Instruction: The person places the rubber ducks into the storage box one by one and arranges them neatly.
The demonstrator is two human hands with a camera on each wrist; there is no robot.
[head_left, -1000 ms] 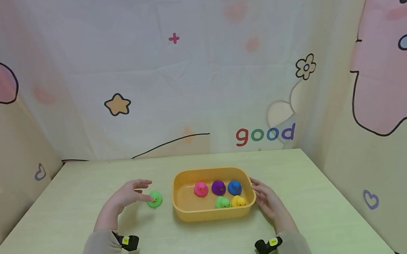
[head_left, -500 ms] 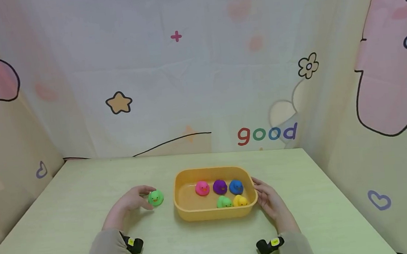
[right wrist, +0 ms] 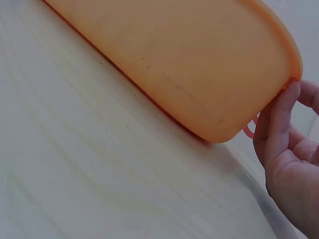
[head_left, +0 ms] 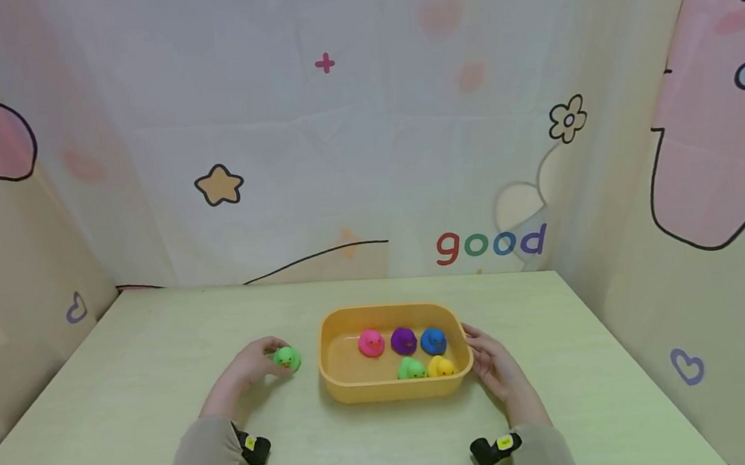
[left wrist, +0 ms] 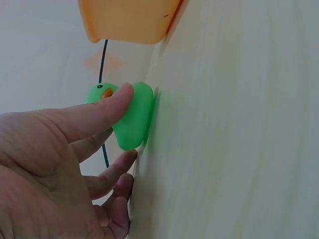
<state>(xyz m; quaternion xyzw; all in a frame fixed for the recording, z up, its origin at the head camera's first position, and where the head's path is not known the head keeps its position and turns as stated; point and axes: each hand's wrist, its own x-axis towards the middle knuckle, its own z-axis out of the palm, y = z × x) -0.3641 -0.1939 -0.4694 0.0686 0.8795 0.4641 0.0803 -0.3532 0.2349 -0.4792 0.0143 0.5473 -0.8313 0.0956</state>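
Note:
My left hand (head_left: 260,361) pinches a green toy duck (head_left: 286,358) between thumb and fingers, left of the yellow tray (head_left: 397,389). In the left wrist view the thumb (left wrist: 107,112) lies across the duck's side; the duck's orange beak shows beside it, and its base is close to the table. The other fingers reach down near the tabletop. My right hand (head_left: 499,370) touches the tray's right end, its fingertips right at the rim in the right wrist view. Inside the tray sit pink (head_left: 371,343), purple (head_left: 404,341), blue (head_left: 433,341), green (head_left: 412,368) and yellow (head_left: 441,367) ducks.
The pale wooden table (head_left: 367,457) runs back to a printed cloth wall (head_left: 268,123), with more cloth on both sides. Black wrist cameras, left (head_left: 255,449) and right (head_left: 496,450), are strapped at the sleeves.
My left hand, earlier spread over the green duck on the table, has closed its thumb and fingers around it and shifted slightly right. The right hand stays at the tray's end.

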